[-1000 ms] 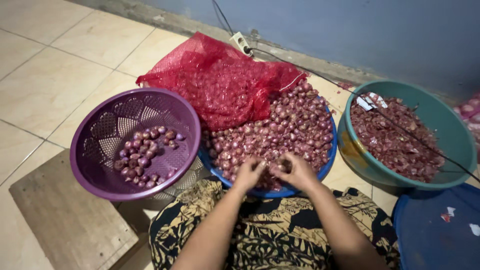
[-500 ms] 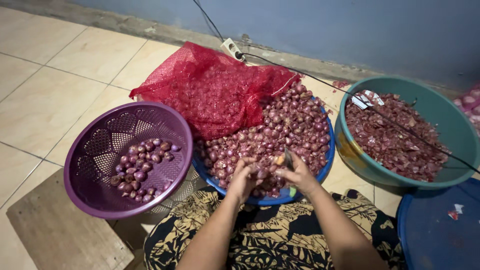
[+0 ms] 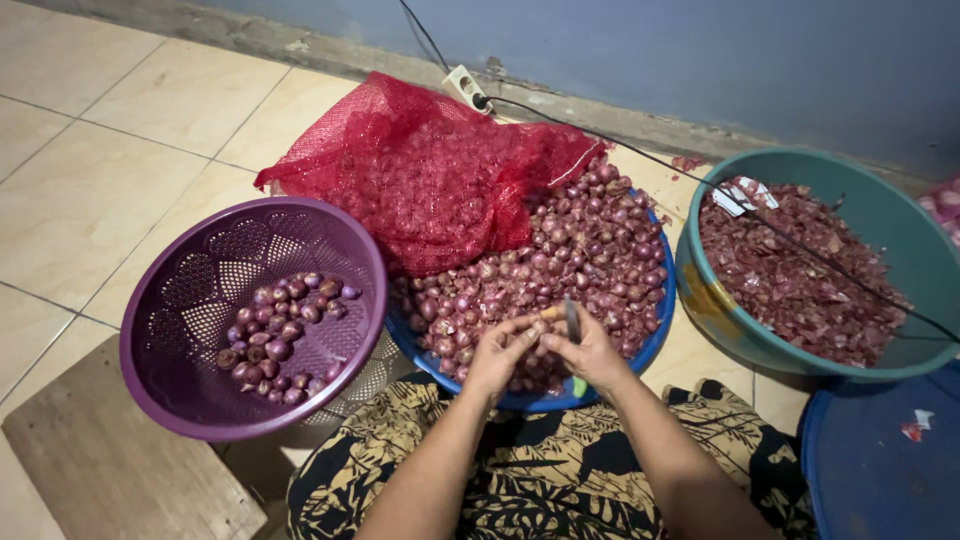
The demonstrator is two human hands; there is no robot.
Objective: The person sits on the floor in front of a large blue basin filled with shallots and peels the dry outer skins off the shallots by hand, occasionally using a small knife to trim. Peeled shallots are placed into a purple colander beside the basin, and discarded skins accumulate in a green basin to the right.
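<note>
Both hands meet over the near rim of a blue basin (image 3: 655, 330) heaped with unpeeled shallots (image 3: 585, 255). My left hand (image 3: 500, 355) pinches a single shallot (image 3: 548, 314) at its fingertips. My right hand (image 3: 592, 352) grips a small knife (image 3: 572, 322), its blade upright against that shallot and a green handle end showing below the palm. A purple perforated colander (image 3: 170, 310) at my left holds several peeled shallots (image 3: 275, 335).
A red mesh sack (image 3: 430, 170) lies over the far side of the blue basin. A green tub (image 3: 870, 200) of shallot skins stands at the right, with a black cable crossing it. A blue lid (image 3: 870, 470) is at lower right, a wooden board (image 3: 110, 470) at lower left.
My hands rose slightly from the pile and came together. The knife blade now stands upright against the shallot held in my left fingers.
</note>
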